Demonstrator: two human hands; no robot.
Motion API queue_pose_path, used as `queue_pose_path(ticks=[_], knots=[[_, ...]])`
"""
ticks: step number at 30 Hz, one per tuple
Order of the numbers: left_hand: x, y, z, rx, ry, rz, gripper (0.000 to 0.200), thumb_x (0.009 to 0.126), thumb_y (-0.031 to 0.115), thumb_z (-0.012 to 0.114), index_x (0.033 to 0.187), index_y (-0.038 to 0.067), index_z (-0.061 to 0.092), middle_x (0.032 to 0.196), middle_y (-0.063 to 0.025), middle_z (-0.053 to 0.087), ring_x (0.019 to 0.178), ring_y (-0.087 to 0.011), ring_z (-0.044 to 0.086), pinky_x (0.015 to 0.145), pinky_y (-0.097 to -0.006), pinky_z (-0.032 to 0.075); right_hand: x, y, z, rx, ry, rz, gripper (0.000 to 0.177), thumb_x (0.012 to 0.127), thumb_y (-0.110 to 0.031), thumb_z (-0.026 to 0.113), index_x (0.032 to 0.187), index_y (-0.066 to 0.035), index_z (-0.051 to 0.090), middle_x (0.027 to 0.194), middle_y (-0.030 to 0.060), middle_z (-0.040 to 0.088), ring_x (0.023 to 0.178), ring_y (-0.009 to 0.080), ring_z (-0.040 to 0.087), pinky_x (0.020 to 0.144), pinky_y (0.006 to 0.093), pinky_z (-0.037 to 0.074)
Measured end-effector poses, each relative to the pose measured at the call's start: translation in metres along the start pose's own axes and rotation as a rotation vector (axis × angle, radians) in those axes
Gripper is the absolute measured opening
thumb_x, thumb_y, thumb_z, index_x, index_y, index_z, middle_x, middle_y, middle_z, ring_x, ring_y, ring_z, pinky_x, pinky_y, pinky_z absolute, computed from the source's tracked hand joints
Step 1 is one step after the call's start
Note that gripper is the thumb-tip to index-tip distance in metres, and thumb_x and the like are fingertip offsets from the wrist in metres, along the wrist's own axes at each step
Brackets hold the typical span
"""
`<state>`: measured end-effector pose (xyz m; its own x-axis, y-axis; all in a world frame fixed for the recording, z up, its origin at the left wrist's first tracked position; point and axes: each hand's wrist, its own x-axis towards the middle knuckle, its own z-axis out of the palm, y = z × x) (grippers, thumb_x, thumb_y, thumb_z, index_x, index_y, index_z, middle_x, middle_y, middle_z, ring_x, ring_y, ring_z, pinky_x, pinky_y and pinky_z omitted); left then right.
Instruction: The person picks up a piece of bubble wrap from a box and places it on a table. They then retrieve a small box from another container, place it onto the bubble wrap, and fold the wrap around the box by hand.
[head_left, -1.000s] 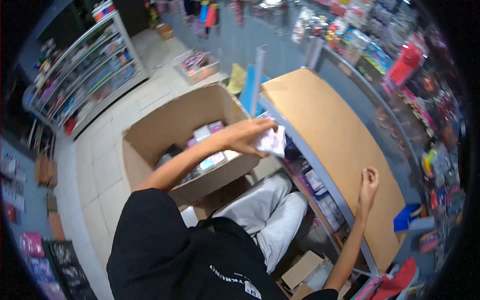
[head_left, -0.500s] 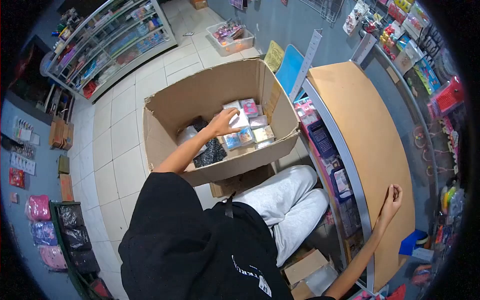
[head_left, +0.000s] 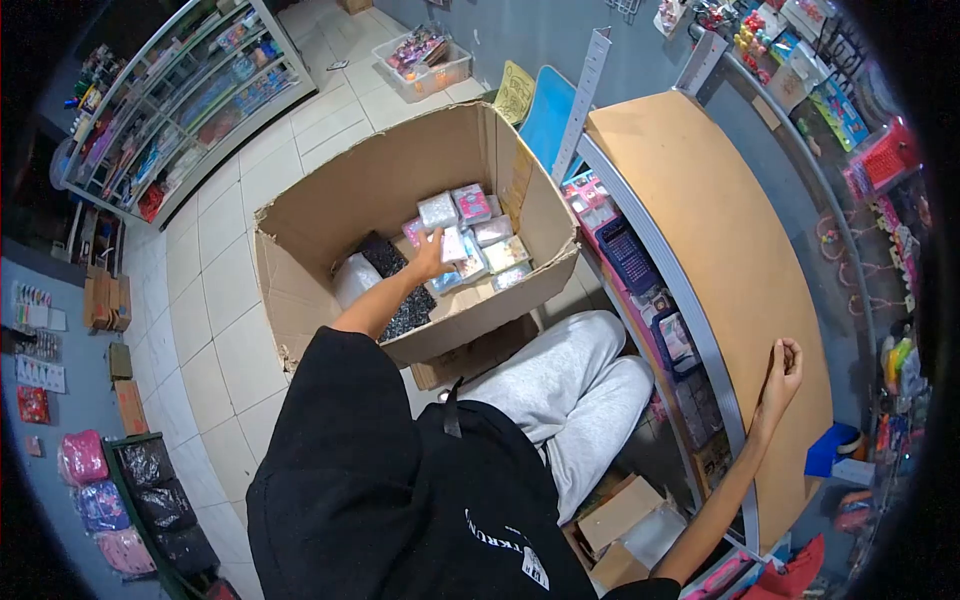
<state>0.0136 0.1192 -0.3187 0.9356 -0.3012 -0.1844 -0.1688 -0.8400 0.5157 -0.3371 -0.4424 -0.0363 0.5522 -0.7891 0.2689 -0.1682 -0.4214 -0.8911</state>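
Observation:
Inside the large cardboard box (head_left: 350, 180), my left hand (head_left: 430, 257) has its fingers closed round a small white plastic-wrapped pack (head_left: 453, 246). Similar wrapped packs lie beside it, among them a pink one (head_left: 471, 203), a white one (head_left: 437, 210) and a yellowish one (head_left: 506, 253). Black bubble wrap (head_left: 408, 312) lies left of them, partly under my forearm. My right hand (head_left: 782, 378) rests on the curved wooden shelf top (head_left: 720, 230), its fingers curled together with nothing visible in them.
Goods including a blue basket (head_left: 627, 255) fill the shelf below the wooden top. An opened carton (head_left: 622, 515) sits by my legs. A clear plastic bin (head_left: 440, 75) stands on the tiled floor near the wall. A glass display case (head_left: 200, 110) is at far left.
My left hand has gone from hovering open over the packs to gripping a white one, shifting slightly left. My right hand stays on the wooden top. The view has shifted a little.

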Motion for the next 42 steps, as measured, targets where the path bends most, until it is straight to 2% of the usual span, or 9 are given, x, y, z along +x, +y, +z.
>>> queue_pose_path(ticks=[5, 8, 11, 17, 23, 28, 32, 35, 42], knots=[[0.005, 0.005, -0.006, -0.165, 0.108, -0.009, 0.101, 0.061, 0.013, 0.090, 0.142, 0.013, 0.030, 0.135, -0.0325, 0.030, 0.121, -0.0527, 0.044, 0.107, -0.0520, 0.043, -0.002, -0.005, -0.001, 0.008, -0.009, 0.036, 0.018, 0.098, -0.017, 0.066, 0.107, -0.002, 0.063, 0.097, 0.0012, 0.060, 0.093, 0.0098, 0.055, 0.085, 0.0241, 0.044], [0.004, 0.010, -0.019, -0.151, 0.001, 0.043, 0.095, 0.063, 0.018, 0.090, 0.139, 0.010, 0.033, 0.133, -0.0332, 0.032, 0.123, -0.0529, 0.042, 0.108, -0.0498, 0.041, -0.002, -0.002, 0.001, 0.010, 0.006, 0.021, 0.017, 0.098, -0.016, 0.065, 0.107, -0.002, 0.062, 0.095, 0.0017, 0.061, 0.091, 0.0096, 0.057, 0.084, 0.0245, 0.045], [0.017, -0.004, -0.021, 0.146, 0.045, 0.214, 0.079, 0.069, 0.021, 0.086, 0.133, 0.008, 0.041, 0.134, -0.0298, 0.035, 0.124, -0.0497, 0.042, 0.108, -0.0486, 0.041, -0.002, -0.002, 0.001, 0.009, 0.011, 0.015, 0.017, 0.098, -0.016, 0.065, 0.106, -0.002, 0.062, 0.094, 0.0018, 0.061, 0.090, 0.0096, 0.057, 0.083, 0.0248, 0.046], [0.019, 0.097, -0.127, -0.082, 0.643, 0.543, 0.032, 0.079, 0.007, 0.071, 0.109, 0.007, 0.059, 0.120, -0.0157, 0.054, 0.118, -0.0383, 0.051, 0.102, -0.0473, 0.042, -0.002, -0.001, 0.001, 0.026, 0.003, -0.009, 0.015, 0.097, -0.014, 0.065, 0.106, -0.001, 0.063, 0.094, 0.0008, 0.061, 0.090, 0.0093, 0.057, 0.083, 0.0244, 0.045], [0.025, 0.236, -0.206, -0.043, 1.049, 0.973, 0.028, 0.076, 0.006, 0.074, 0.102, 0.012, 0.065, 0.113, -0.0087, 0.061, 0.110, -0.0295, 0.057, 0.093, -0.0433, 0.043, 0.000, 0.003, 0.001, 0.035, -0.010, -0.017, 0.013, 0.097, -0.012, 0.064, 0.105, -0.002, 0.063, 0.096, 0.0012, 0.061, 0.091, 0.0091, 0.057, 0.083, 0.0243, 0.046], [-0.007, 0.388, -0.201, -0.245, 0.901, 1.408, 0.031, 0.072, 0.001, 0.076, 0.100, 0.008, 0.065, 0.110, -0.0109, 0.063, 0.105, -0.0309, 0.059, 0.090, -0.0415, 0.045, -0.002, -0.003, 0.003, 0.042, -0.004, 0.009, 0.013, 0.097, -0.011, 0.065, 0.105, -0.002, 0.063, 0.097, 0.0020, 0.062, 0.092, 0.0094, 0.057, 0.083, 0.0247, 0.046], [-0.044, 0.493, -0.143, -0.383, 0.467, 1.695, 0.023, 0.081, 0.017, 0.072, 0.102, 0.012, 0.064, 0.110, -0.0068, 0.063, 0.103, -0.0291, 0.060, 0.092, -0.0420, 0.045, -0.002, 0.001, 0.003, 0.050, 0.006, 0.003, 0.014, 0.097, -0.012, 0.065, 0.106, -0.002, 0.063, 0.096, 0.0017, 0.062, 0.092, 0.0094, 0.057, 0.084, 0.0248, 0.046], [-0.067, 0.552, -0.079, -0.343, 0.201, 1.765, 0.027, 0.090, 0.029, 0.066, 0.111, 0.014, 0.062, 0.116, -0.0098, 0.060, 0.112, -0.0291, 0.058, 0.100, -0.0505, 0.040, 0.000, 0.001, -0.002, 0.011, -0.002, 0.005, 0.016, 0.098, -0.014, 0.065, 0.107, -0.001, 0.062, 0.098, 0.0024, 0.063, 0.093, 0.0103, 0.058, 0.085, 0.0254, 0.045], [-0.090, 0.603, 0.041, -0.371, -0.155, 1.626, 0.041, 0.102, 0.042, 0.042, 0.119, 0.010, 0.059, 0.117, -0.0143, 0.061, 0.109, -0.0310, 0.061, 0.101, -0.0525, 0.041, -0.001, 0.007, -0.001, 0.086, -0.019, -0.019, 0.031, 0.101, -0.007, 0.054, 0.129, 0.005, 0.055, 0.119, 0.0084, 0.062, 0.112, 0.0162, 0.058, 0.096, 0.0278, 0.044]])
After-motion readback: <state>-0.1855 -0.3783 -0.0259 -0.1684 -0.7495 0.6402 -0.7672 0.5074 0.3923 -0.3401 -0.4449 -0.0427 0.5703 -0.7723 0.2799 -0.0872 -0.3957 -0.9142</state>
